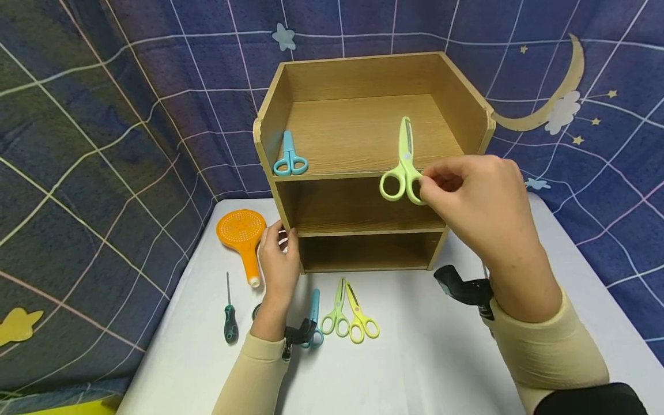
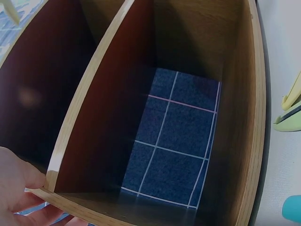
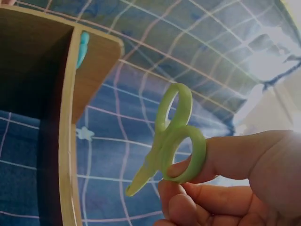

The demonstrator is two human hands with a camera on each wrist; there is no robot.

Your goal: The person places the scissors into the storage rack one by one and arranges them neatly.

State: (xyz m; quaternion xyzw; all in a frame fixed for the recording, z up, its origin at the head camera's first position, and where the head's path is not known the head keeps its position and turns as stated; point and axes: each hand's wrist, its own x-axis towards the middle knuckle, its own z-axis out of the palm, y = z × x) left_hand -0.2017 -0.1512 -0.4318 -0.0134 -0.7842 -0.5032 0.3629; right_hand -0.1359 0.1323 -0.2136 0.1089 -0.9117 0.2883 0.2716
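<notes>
My right hand (image 1: 479,202) pinches one handle ring of light green scissors (image 1: 406,150), thumb and fingers on the ring. The scissors are held up with the blades upward, overlapping the top tier in the head view. In the right wrist view these green scissors (image 3: 174,136) are apart from the shelf's edge. My left hand (image 1: 280,259) grips the left side panel of a three-tier wooden shelf (image 1: 358,231), thumb at the front edge and fingers along the outside. Blue scissors (image 1: 290,158) lie at the left of the top tier.
On the white table (image 1: 415,357), before the shelf, lie blue scissors (image 1: 314,311), green scissors (image 1: 338,308) and yellow scissors (image 1: 358,314). To the left are an orange shower head (image 1: 241,230) and a green-handled screwdriver (image 1: 230,323). A patterned blue curtain (image 1: 155,144) hangs behind.
</notes>
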